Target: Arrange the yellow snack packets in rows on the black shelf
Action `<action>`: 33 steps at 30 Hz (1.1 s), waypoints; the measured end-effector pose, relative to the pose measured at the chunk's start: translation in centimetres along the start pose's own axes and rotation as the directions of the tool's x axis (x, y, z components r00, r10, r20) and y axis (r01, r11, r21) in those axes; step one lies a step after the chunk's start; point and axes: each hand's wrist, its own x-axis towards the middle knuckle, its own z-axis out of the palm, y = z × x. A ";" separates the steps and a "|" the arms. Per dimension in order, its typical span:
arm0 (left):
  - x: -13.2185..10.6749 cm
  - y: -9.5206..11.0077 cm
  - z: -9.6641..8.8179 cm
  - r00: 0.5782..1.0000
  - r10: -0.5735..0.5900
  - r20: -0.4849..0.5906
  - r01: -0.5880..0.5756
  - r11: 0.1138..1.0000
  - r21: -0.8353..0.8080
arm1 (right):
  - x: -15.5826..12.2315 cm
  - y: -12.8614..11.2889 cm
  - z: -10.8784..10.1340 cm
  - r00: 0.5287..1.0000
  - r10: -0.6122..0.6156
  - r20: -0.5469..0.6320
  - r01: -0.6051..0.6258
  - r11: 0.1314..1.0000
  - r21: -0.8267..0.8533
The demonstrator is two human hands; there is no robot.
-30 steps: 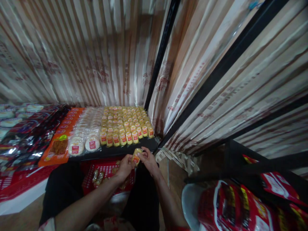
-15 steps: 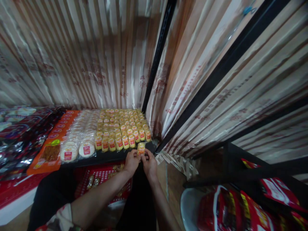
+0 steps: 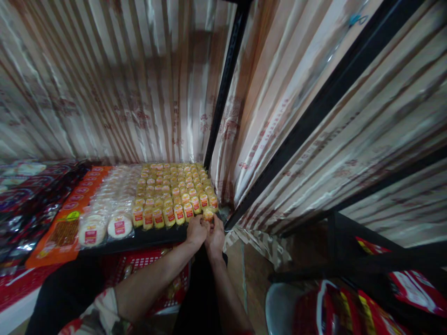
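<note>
Between my two hands is a small yellow wrapped snack cake [image 3: 208,214] with a red-and-white label. My left hand [image 3: 197,231] has its fingers closed on the cake's left side. My right hand [image 3: 215,236] grips it from the right, thumb and fingers pressed together. Both hands are at the front edge of a black shelf [image 3: 146,238], by its right end. Just behind them stand close rows of the same yellow snack cakes [image 3: 169,216], labels facing me. Part of the held cake is hidden by my fingers.
Round white packaged cakes [image 3: 119,226], an orange snack bag [image 3: 66,232] and dark packets [image 3: 38,209] lie to the left. A red basket [image 3: 139,261] with wrapped pieces sits below the shelf. Black posts [image 3: 226,88] and curtains [image 3: 167,83] enclose the corner. Red bags [image 3: 377,307] stand at lower right.
Both hands have moved slightly with the snack cake, bringing it closer to the front row. The cake has tipped so its top shows more. The camera view has shifted a little.
</note>
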 end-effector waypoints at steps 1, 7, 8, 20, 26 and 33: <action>0.1 0.0 0.2 1.000 0.009 -0.010 -0.009 0.999 0.031 | 0.1 0.1 0.1 1.000 0.006 0.002 -0.006 1.000 0.008; 0.5 0.2 0.6 0.997 0.082 0.013 -0.083 0.982 0.168 | 0.6 0.2 0.6 0.999 0.025 0.026 -0.026 0.999 0.036; 0.6 0.3 0.7 0.997 0.076 0.018 -0.077 0.985 0.156 | 0.7 0.3 0.7 0.999 0.026 0.027 -0.027 0.999 0.047; 0.9 -0.3 1.3 0.992 0.122 0.032 -0.126 0.967 0.222 | 1.2 1.6 1.6 1.000 0.011 0.006 -0.011 0.997 0.083; 0.8 -0.4 1.4 0.989 0.143 0.037 -0.148 0.936 0.318 | 1.5 1.8 2.0 1.000 -0.006 -0.018 0.008 0.989 0.148; 0.8 -1.0 1.4 0.980 0.196 0.025 -0.193 0.918 0.347 | 1.0 1.7 2.0 0.999 -0.042 -0.034 0.046 0.991 0.127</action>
